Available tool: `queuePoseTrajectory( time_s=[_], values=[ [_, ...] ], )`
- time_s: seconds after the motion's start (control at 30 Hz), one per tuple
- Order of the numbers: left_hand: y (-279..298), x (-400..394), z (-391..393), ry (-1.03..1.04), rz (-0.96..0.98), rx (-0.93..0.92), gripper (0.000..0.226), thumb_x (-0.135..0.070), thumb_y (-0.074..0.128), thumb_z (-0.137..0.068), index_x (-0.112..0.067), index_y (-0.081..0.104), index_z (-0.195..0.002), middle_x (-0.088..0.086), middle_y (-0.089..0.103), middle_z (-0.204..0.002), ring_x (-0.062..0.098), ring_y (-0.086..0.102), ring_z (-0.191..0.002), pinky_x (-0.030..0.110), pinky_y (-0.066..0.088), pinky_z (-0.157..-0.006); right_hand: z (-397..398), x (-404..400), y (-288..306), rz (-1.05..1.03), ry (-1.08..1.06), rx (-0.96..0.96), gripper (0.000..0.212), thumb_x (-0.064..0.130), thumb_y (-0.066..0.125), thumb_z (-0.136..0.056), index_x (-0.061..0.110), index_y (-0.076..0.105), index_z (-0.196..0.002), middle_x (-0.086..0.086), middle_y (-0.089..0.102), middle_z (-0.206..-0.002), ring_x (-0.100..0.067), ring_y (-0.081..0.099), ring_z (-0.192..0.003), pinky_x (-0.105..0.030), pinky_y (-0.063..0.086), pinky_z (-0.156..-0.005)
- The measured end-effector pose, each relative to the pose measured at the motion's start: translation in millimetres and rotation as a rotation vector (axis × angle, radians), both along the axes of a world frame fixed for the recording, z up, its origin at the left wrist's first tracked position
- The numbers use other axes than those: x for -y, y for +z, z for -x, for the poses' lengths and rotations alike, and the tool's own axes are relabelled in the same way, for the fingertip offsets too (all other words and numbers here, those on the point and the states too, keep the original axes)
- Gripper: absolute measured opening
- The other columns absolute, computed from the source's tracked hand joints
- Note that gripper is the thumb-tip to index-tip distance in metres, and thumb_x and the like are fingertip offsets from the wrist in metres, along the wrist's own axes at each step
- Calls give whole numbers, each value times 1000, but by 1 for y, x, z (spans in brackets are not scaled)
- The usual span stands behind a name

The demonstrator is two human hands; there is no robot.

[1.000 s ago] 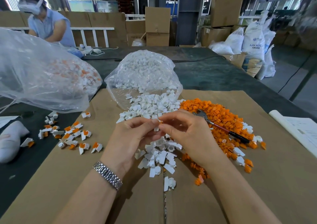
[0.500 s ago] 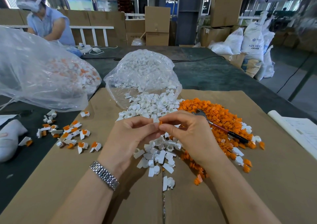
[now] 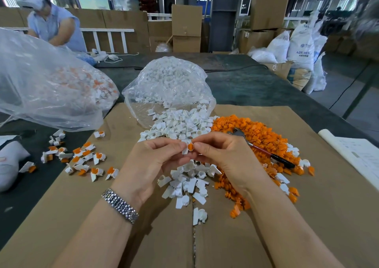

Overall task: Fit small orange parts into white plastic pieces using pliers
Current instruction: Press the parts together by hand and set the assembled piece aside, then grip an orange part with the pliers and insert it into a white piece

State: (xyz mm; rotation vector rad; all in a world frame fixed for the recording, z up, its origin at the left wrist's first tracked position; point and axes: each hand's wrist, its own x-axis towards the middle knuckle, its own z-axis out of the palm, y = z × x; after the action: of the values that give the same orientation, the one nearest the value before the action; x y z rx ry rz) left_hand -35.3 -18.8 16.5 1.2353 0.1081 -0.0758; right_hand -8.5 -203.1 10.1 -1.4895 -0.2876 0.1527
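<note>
My left hand (image 3: 155,161) pinches a white plastic piece (image 3: 186,151) between thumb and fingers above the cardboard. My right hand (image 3: 223,156) pinches a small orange part (image 3: 190,146) that sits in the top of that white piece. Loose white pieces (image 3: 180,126) spill from a clear bag and lie under my hands. A heap of orange parts (image 3: 258,136) lies to the right. The pliers (image 3: 264,151), red and black handled, lie on the orange heap, untouched.
Finished white-and-orange pieces (image 3: 82,159) are scattered at the left on the cardboard sheet (image 3: 307,216). A large clear bag (image 3: 47,87) of finished pieces lies at far left. Another person (image 3: 51,23) works at the back left. Paper sheets (image 3: 356,154) lie at the right edge.
My hands have stayed together at the centre; the orange part now shows more plainly, seated in the white piece between my fingertips.
</note>
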Motion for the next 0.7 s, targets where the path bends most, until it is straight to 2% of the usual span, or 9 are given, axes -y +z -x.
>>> queuePoseTrajectory(
  time_s=[0.2, 0.37, 0.43, 0.5, 0.53, 0.6, 0.63, 0.7],
  values=[
    [0, -1, 0, -49, -4, 14, 30, -16, 86, -61, 2, 79, -85, 25, 76, -96, 32, 77, -91, 23, 61, -73, -1, 1, 0, -23, -8, -14, 12, 8, 74, -90, 2, 75, -101, -15, 77, -91, -25, 76, -88, -23, 59, -79],
    [-3, -1, -2, 6, -66, 6, 23, -13, 85, -62, 1, 78, -79, 26, 76, -92, 35, 77, -88, 24, 61, -68, 1, 1, 1, 30, -1, -10, 9, 12, 74, -91, 8, 76, -99, -7, 78, -89, -22, 76, -87, -23, 60, -77],
    [-4, -2, -3, 22, -61, -12, 18, -11, 84, -63, 0, 78, -77, 25, 76, -94, 35, 77, -89, 25, 62, -68, -1, 6, 3, 250, -179, 112, 7, 22, 72, -94, 20, 76, -98, 4, 76, -90, -11, 73, -87, -20, 59, -76],
    [-4, -3, -4, 36, -47, -23, 11, -9, 83, -64, -4, 79, -74, 24, 76, -94, 34, 77, -88, 24, 62, -67, -3, 16, 6, 639, -454, 264, 13, 31, 67, -96, 26, 71, -107, 12, 70, -101, -2, 65, -93, -15, 52, -78],
    [-4, -4, -4, 42, -42, -24, 10, -9, 82, -65, -5, 80, -73, 23, 77, -94, 33, 77, -88, 24, 62, -66, -5, 22, 7, 857, -549, 286, 23, 35, 65, -96, 24, 66, -117, 8, 65, -113, -5, 61, -102, -20, 49, -83],
    [-4, -5, -5, 58, -30, -28, 12, -8, 83, -65, -3, 79, -76, 23, 77, -93, 33, 77, -87, 23, 62, -64, -8, 35, 9, 1243, -588, 127, 47, 46, 63, -95, 16, 54, -131, -7, 52, -133, -24, 51, -123, -41, 46, -98],
    [-4, -6, -5, 70, -23, -30, 15, -7, 83, -65, -1, 78, -78, 23, 77, -93, 33, 77, -87, 24, 62, -65, -8, 40, 10, 1367, -550, 11, 56, 51, 63, -93, 13, 52, -133, -13, 47, -138, -31, 46, -129, -50, 42, -102],
    [-4, -6, -5, 87, -17, -21, 21, -9, 82, -66, 1, 76, -83, 23, 76, -92, 33, 77, -87, 23, 62, -64, -10, 47, 12, 1448, -465, -117, 61, 56, 66, -90, 10, 53, -129, -15, 45, -140, -36, 41, -133, -56, 37, -106]
  ],
)
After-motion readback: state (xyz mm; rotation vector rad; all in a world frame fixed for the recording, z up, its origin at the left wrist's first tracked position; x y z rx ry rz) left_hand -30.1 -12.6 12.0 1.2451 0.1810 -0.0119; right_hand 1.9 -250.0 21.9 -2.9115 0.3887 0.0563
